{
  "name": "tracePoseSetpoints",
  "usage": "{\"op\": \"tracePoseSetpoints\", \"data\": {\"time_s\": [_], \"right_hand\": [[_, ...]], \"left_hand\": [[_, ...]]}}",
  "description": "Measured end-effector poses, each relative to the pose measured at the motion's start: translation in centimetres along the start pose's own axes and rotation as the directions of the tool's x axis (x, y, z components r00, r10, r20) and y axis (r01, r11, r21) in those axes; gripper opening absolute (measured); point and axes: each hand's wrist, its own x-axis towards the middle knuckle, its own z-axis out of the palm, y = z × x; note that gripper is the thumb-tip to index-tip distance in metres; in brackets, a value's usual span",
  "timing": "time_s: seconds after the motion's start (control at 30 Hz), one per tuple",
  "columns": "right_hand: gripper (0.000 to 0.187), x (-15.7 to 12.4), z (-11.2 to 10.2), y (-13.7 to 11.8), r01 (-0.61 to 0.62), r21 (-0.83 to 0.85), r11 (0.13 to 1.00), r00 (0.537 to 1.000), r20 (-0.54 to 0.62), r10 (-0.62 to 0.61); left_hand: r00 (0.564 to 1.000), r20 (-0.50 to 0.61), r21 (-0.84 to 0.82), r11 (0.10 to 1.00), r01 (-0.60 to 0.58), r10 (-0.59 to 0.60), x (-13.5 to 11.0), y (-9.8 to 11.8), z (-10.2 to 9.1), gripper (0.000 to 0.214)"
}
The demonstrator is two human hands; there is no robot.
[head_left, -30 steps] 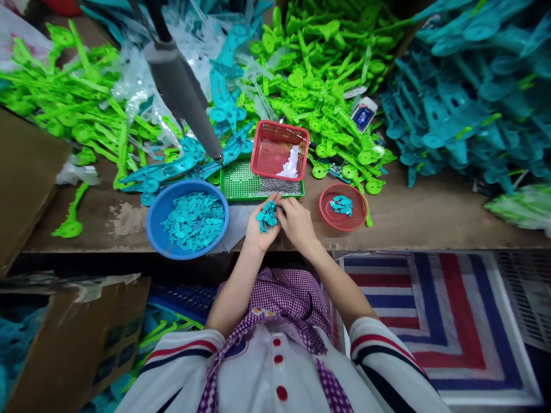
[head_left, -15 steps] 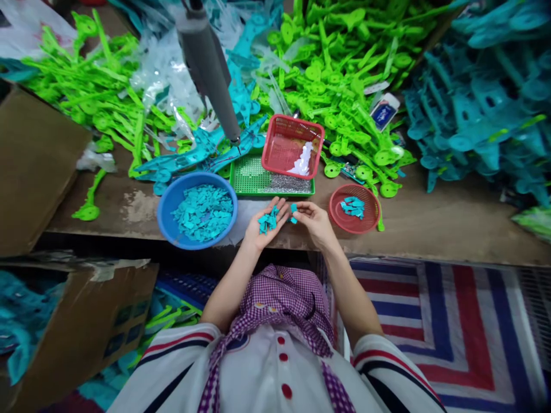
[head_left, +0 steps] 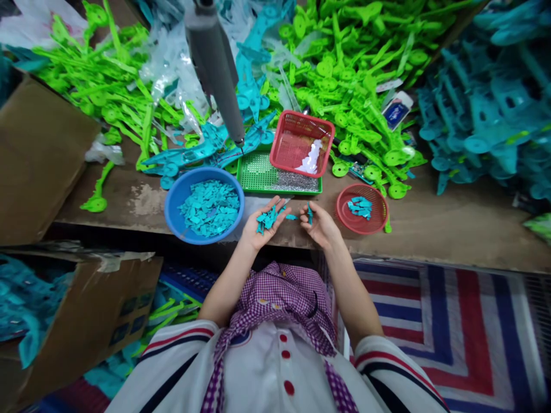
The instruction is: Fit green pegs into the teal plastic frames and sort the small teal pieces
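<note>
My left hand [head_left: 263, 225] is palm up in front of the bench edge, holding a small heap of teal plastic pieces [head_left: 267, 218]. My right hand [head_left: 322, 225] pinches one small teal plastic piece [head_left: 309, 213] between thumb and fingers. Between the hands, by the left fingertips, is another teal piece [head_left: 291, 217]; whether it lies on the bench or touches the fingers I cannot tell. Left of my hands stands a blue bowl [head_left: 169, 213] filled with similar teal pieces. To the right, a round red basket [head_left: 379, 221] contains several of them.
Behind my hands a green tray [head_left: 253, 188] of small metal parts sits partly under a red square basket [head_left: 282, 137] with white pieces. A grey electric screwdriver [head_left: 215, 74] hangs above. Piles of green parts [head_left: 344, 74] and teal parts [head_left: 486, 115] cover the back. Cardboard boxes [head_left: 38, 155] stand left.
My right hand has drawn away to the right from the left hand with a teal piece in its fingers. A teal piece now shows in the gap. The view has shifted slightly.
</note>
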Motion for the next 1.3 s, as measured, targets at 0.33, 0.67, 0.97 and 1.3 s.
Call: {"op": "tracePoseSetpoints", "data": {"time_s": [0.33,0.67,0.97,1.3], "right_hand": [[0.038,-0.9,0.1,0.3,0.002,-0.034,0.999,1.0,0.003,-0.002],[0.024,-1.2,1.7,-0.9,0.414,-0.746,0.521,0.91,0.354,-0.216],[0.025,-2.0,2.2,-3.4,0.556,-0.831,-0.022,0.822,0.554,-0.133],[0.036,0.7,-0.4,-0.9,0.413,-0.889,-0.196,0.871,0.449,-0.198]], "left_hand": [[0.995,0.038,-0.005,0.995,0.097,-0.097,-1.3,1.0,-0.7,0.052],[0.999,-0.028,0.328,0.944,0.038,-0.031,-1.8,-0.7,0.0,0.052],[0.993,0.045,0.318,0.944,0.091,-0.111,-1.9,-0.3,-0.7,0.045],[0.997,-0.059,0.211,0.977,-0.036,0.049,-4.6,0.1,-3.2,0.025]]}}
